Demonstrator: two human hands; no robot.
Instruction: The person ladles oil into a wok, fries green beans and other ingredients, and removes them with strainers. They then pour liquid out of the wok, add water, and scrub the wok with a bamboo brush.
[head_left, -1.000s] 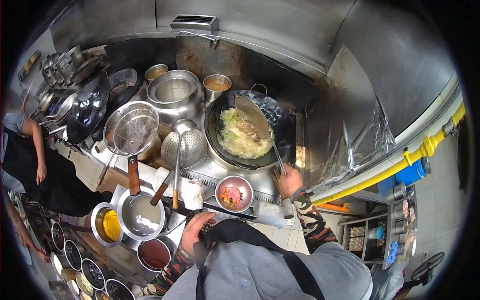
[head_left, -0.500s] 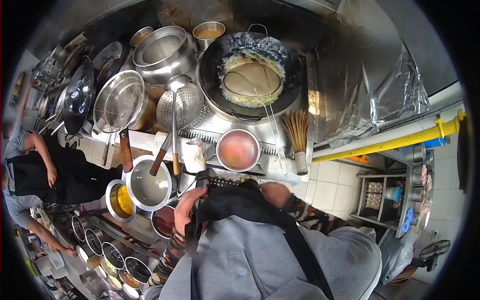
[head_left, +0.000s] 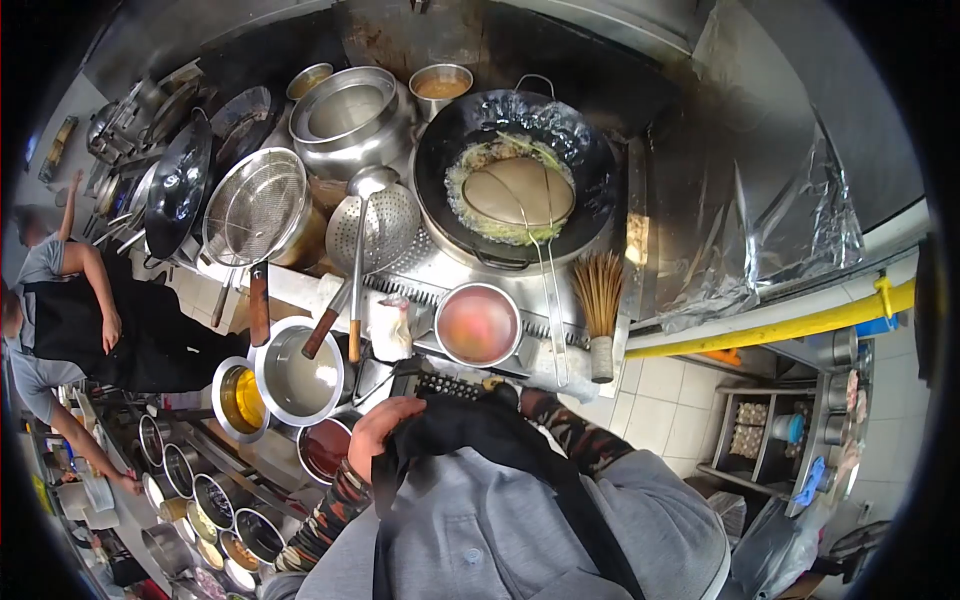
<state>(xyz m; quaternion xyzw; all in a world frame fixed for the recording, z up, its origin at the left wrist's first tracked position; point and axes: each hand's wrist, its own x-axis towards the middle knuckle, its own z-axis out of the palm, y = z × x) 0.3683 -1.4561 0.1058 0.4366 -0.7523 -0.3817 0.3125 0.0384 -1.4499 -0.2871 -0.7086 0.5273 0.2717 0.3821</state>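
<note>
My left hand (head_left: 383, 432) is at the apron's left edge, near the front of the stove. Its fingertips run behind the black apron (head_left: 455, 430), so I cannot tell what they hold. My right hand is hidden; only the camouflage sleeve (head_left: 572, 428) shows, pointing at the stove front. Ahead, a black wok (head_left: 590, 165) holds frothy, pale yellow-green food. A round fine-mesh skimmer (head_left: 520, 193) lies over that food, its long wire handle reaching towards me. Between the wok and my body stands a metal pot of pinkish liquid (head_left: 477, 325). A bamboo wok brush (head_left: 600, 310) stands right of it.
To the left are a perforated ladle (head_left: 375, 230), a mesh strainer (head_left: 257, 205), a steel pot (head_left: 340, 110) and a bowl of clear liquid (head_left: 300, 370). A yellow pipe (head_left: 770, 318) runs along the right. At far left a co-worker (head_left: 80, 310) stands by several ingredient containers.
The camera view has tilted, and the stove items sit lower in view. My right hand, visible before beside the apron, has gone out of sight. My left hand stays at the apron's edge.
</note>
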